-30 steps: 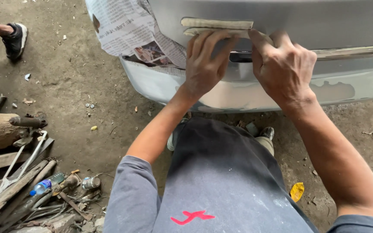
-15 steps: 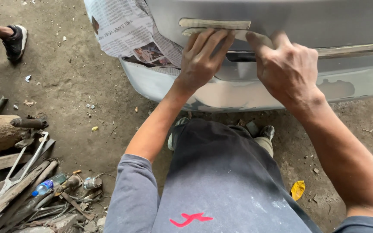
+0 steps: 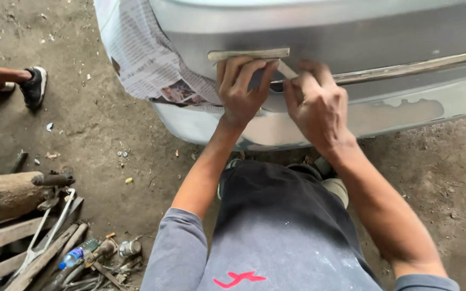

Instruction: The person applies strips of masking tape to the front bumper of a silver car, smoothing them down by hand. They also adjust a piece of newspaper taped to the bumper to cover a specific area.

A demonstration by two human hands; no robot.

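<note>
A dirt floor [image 3: 98,134] is seen below a grey car bumper [image 3: 384,37] at upper centre. A flat strip [image 3: 249,54] is pressed there by the left hand [image 3: 241,91], fingers spread; the right hand [image 3: 316,108] seemingly pinches its end. Newspaper [image 3: 141,54] is draped upper left, tools [image 3: 55,253] lower left.

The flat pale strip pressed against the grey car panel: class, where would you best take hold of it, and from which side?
Grip the strip along its long lower edge, coming from below as the left hand does. It lies flat and level against the car panel, so only its edges offer a hold. The right hand crowds its right end; the left end is free.
</note>
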